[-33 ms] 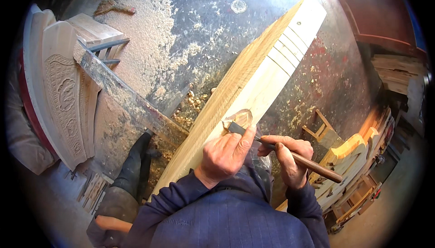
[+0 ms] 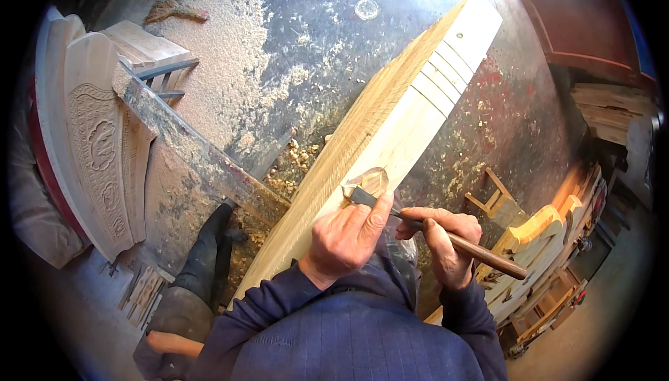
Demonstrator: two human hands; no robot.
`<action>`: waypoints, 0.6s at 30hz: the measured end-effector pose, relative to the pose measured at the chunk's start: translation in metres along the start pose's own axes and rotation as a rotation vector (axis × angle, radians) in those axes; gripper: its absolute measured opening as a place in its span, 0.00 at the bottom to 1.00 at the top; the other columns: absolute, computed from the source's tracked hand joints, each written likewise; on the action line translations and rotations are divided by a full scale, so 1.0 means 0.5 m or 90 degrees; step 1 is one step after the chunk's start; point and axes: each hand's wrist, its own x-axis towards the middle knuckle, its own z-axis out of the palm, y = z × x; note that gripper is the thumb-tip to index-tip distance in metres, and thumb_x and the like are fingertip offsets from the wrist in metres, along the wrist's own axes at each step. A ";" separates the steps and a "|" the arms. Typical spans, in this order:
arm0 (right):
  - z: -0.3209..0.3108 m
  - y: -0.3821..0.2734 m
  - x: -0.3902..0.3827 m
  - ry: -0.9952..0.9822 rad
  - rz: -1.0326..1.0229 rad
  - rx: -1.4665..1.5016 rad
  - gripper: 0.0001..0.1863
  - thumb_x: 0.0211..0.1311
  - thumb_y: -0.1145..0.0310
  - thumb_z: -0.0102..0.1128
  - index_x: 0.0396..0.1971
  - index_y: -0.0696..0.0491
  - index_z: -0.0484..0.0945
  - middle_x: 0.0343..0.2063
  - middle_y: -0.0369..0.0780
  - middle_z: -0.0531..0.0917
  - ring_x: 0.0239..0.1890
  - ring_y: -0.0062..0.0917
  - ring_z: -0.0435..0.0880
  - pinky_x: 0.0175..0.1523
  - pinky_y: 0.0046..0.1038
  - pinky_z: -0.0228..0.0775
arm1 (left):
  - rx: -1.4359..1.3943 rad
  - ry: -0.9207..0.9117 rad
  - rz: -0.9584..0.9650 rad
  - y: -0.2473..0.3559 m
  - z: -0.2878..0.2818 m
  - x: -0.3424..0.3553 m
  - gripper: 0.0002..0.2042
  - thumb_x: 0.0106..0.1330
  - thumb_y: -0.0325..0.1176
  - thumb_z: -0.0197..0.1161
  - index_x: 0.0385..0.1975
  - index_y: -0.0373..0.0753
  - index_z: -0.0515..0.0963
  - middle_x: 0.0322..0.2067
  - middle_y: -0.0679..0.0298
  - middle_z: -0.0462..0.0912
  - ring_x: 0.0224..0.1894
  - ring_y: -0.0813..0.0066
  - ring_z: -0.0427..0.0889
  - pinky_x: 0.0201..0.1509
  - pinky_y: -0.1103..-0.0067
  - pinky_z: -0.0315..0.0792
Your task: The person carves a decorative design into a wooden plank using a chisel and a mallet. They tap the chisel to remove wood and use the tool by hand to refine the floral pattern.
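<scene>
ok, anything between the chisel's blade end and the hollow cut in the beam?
Nothing visible: the chisel has its blade end at the hollow. The left hand is on the chisel, behind that end.

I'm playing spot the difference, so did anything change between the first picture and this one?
Nothing I can see moved, and nothing was picked up or let go. The right hand still holds the chisel, the left hand's fingers still lie across it near the blade, and the big piece of wood is in the same place.
</scene>
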 end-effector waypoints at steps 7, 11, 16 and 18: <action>-0.010 0.004 0.013 -0.039 -0.031 -0.018 0.15 0.73 0.78 0.57 0.50 0.63 0.91 0.33 0.45 0.95 0.37 0.28 0.96 0.48 0.28 0.89 | -0.021 -0.002 -0.024 0.000 0.001 -0.001 0.29 0.57 0.15 0.68 0.63 0.28 0.82 0.31 0.60 0.83 0.26 0.65 0.84 0.28 0.69 0.77; -0.011 0.001 0.017 -0.041 -0.038 -0.023 0.15 0.72 0.77 0.58 0.50 0.63 0.91 0.33 0.45 0.95 0.36 0.28 0.97 0.47 0.28 0.89 | -0.034 -0.002 -0.031 -0.001 0.004 -0.002 0.29 0.57 0.15 0.68 0.63 0.28 0.82 0.32 0.59 0.83 0.26 0.64 0.84 0.29 0.68 0.77; -0.008 -0.001 0.017 -0.034 -0.032 -0.033 0.14 0.72 0.77 0.59 0.49 0.63 0.91 0.32 0.45 0.95 0.36 0.28 0.97 0.46 0.28 0.89 | -0.018 0.010 -0.018 -0.004 0.008 -0.002 0.27 0.60 0.19 0.68 0.63 0.29 0.82 0.31 0.61 0.81 0.26 0.69 0.82 0.28 0.72 0.76; -0.008 -0.005 0.017 -0.034 -0.029 -0.040 0.14 0.71 0.78 0.59 0.48 0.63 0.91 0.32 0.45 0.95 0.35 0.28 0.97 0.45 0.28 0.89 | -0.011 0.005 -0.014 -0.005 0.007 -0.002 0.26 0.61 0.21 0.67 0.63 0.29 0.82 0.31 0.62 0.80 0.26 0.72 0.82 0.27 0.74 0.76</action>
